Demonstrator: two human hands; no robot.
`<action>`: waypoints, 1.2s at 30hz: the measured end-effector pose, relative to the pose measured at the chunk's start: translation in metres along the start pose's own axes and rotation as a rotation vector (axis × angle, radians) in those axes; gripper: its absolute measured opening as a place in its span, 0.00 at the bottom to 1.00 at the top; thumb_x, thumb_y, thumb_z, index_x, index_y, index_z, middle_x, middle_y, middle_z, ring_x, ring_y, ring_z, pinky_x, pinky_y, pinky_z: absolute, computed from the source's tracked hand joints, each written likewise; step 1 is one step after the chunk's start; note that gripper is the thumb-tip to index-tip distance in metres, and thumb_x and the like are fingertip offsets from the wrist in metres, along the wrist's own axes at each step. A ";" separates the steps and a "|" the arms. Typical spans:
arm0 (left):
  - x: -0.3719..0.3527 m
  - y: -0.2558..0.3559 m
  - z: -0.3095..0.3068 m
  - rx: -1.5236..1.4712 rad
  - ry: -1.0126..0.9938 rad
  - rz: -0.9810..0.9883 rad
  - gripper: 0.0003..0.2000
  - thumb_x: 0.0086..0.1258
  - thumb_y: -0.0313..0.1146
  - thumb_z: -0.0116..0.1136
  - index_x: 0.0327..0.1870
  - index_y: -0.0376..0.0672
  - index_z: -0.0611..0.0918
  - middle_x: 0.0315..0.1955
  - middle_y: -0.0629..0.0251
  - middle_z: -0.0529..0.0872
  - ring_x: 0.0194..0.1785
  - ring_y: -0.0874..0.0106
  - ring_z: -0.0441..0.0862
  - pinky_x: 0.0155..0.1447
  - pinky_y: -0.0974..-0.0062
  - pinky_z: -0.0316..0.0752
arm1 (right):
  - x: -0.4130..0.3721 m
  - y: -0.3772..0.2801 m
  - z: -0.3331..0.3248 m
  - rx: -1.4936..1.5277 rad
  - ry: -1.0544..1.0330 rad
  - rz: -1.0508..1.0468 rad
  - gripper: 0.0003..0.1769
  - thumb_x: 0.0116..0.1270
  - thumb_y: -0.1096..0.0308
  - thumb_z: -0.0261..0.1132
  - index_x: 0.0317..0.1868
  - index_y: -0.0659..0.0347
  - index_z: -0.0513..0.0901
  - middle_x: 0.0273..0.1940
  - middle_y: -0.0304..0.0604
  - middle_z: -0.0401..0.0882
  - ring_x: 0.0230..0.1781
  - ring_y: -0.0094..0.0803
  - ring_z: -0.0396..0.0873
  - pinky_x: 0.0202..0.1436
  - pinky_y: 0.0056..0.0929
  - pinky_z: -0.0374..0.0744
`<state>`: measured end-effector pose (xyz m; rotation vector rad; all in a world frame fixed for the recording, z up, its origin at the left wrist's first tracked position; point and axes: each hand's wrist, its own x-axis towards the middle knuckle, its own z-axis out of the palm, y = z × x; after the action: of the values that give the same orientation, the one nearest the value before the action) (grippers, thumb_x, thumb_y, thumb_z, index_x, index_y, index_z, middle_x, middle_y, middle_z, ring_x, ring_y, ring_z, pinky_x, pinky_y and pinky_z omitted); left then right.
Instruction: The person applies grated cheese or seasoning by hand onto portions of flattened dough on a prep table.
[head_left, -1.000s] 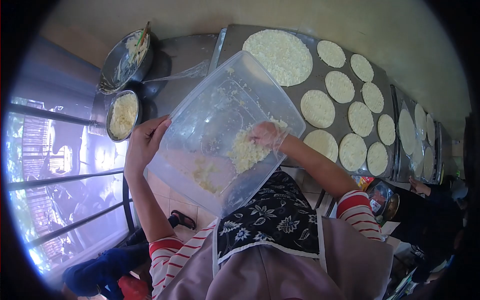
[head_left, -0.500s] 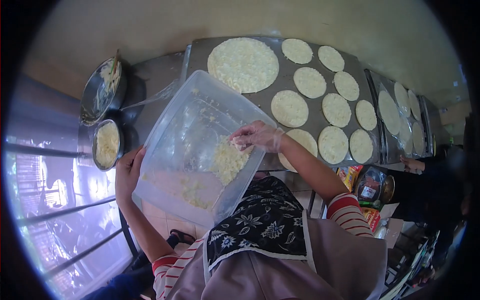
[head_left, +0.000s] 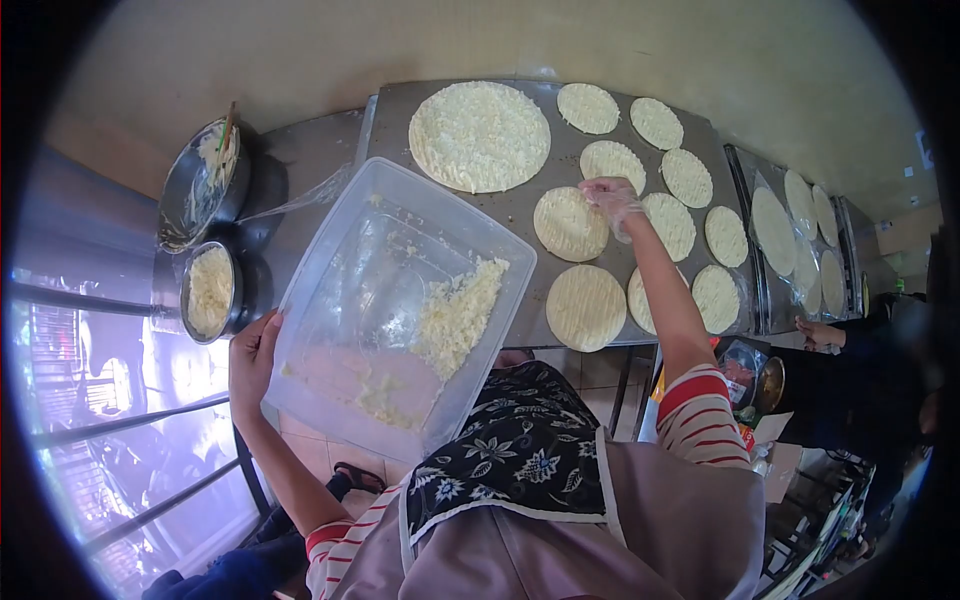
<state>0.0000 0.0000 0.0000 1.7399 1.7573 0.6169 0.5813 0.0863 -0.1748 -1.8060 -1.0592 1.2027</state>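
Note:
My left hand [head_left: 256, 352] grips the left edge of a clear plastic tub [head_left: 345, 290], tilted in front of me. A heap of pale yellow grated cheese [head_left: 455, 320] lies along the tub's right side, with crumbs scattered elsewhere in it. My right hand [head_left: 612, 203], in a clear plastic glove, is over the tray between two flat dough rounds. Its fingers are bunched together; the cheese in them is mostly hidden. The nearest round [head_left: 570, 225] has a creamy, ridged top, as does the round [head_left: 587, 308] below it. A much larger round [head_left: 480, 137] lies at the tray's upper left.
The dark metal tray [head_left: 528, 215] carries several more small rounds. At left stand a big smeared bowl [head_left: 190, 195] with a utensil and a smaller bowl [head_left: 210, 292] of pale shreds. More trays of rounds [head_left: 772, 228] and another person's hand [head_left: 822, 334] are at right.
My right hand has left the grated cheese in the tub and moved right and up, over the small rounds. My left hand still holds the tub, which has shifted slightly down and left.

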 end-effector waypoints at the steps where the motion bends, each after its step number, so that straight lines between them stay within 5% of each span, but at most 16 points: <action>1: -0.001 0.000 -0.002 0.003 0.006 -0.007 0.16 0.71 0.38 0.54 0.47 0.33 0.82 0.22 0.69 0.78 0.27 0.83 0.69 0.32 0.83 0.66 | 0.013 0.006 0.005 -0.234 0.009 -0.089 0.08 0.62 0.66 0.64 0.41 0.55 0.85 0.40 0.38 0.83 0.39 0.28 0.80 0.44 0.26 0.78; 5: -0.003 -0.005 0.008 -0.059 0.029 0.001 0.15 0.71 0.38 0.54 0.48 0.33 0.81 0.21 0.70 0.77 0.27 0.83 0.68 0.33 0.83 0.66 | 0.028 0.006 0.016 -0.819 0.029 -0.405 0.07 0.55 0.64 0.65 0.35 0.49 0.86 0.35 0.40 0.83 0.36 0.34 0.81 0.41 0.31 0.77; 8: -0.001 -0.008 0.006 -0.045 0.032 -0.006 0.15 0.71 0.37 0.54 0.48 0.33 0.81 0.20 0.71 0.75 0.27 0.84 0.66 0.32 0.84 0.64 | 0.029 0.003 0.031 -0.857 0.023 -0.552 0.08 0.56 0.62 0.63 0.34 0.51 0.85 0.34 0.42 0.83 0.36 0.40 0.80 0.41 0.34 0.76; 14: -0.002 -0.004 0.004 0.006 0.005 -0.075 0.16 0.71 0.39 0.54 0.48 0.34 0.81 0.19 0.73 0.71 0.26 0.85 0.63 0.30 0.84 0.61 | -0.004 -0.032 0.044 -1.013 -0.148 -0.391 0.10 0.60 0.61 0.61 0.36 0.55 0.84 0.37 0.45 0.82 0.39 0.40 0.79 0.44 0.36 0.75; 20: -0.002 -0.006 0.005 0.001 0.017 -0.080 0.16 0.72 0.40 0.53 0.49 0.34 0.81 0.20 0.71 0.76 0.27 0.84 0.67 0.33 0.83 0.65 | -0.010 -0.012 0.044 -0.817 -0.313 -0.509 0.12 0.63 0.59 0.60 0.37 0.57 0.84 0.36 0.48 0.82 0.39 0.44 0.79 0.45 0.39 0.75; 27: -0.003 -0.001 0.005 0.001 0.001 -0.088 0.17 0.72 0.40 0.53 0.49 0.34 0.81 0.24 0.68 0.80 0.31 0.83 0.70 0.37 0.83 0.68 | -0.038 -0.018 0.040 -0.952 -0.269 -0.567 0.09 0.58 0.64 0.64 0.38 0.53 0.86 0.34 0.44 0.84 0.35 0.38 0.82 0.42 0.34 0.78; 33: -0.004 -0.009 0.007 -0.037 0.014 -0.076 0.17 0.72 0.40 0.53 0.49 0.34 0.81 0.26 0.67 0.83 0.33 0.82 0.71 0.39 0.82 0.70 | -0.043 -0.009 0.021 -0.889 -0.375 -0.415 0.09 0.60 0.66 0.62 0.39 0.53 0.86 0.34 0.45 0.83 0.39 0.39 0.81 0.44 0.35 0.77; 36: -0.006 -0.003 0.006 -0.020 0.005 -0.101 0.17 0.72 0.40 0.53 0.49 0.34 0.81 0.27 0.67 0.83 0.33 0.82 0.71 0.39 0.81 0.70 | -0.047 -0.001 0.009 -1.115 -0.273 -0.571 0.10 0.62 0.62 0.62 0.36 0.58 0.85 0.33 0.47 0.83 0.37 0.41 0.81 0.44 0.36 0.77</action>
<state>0.0018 -0.0061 -0.0060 1.6269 1.8234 0.5939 0.5614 0.0455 -0.1599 -1.8197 -2.5314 0.4866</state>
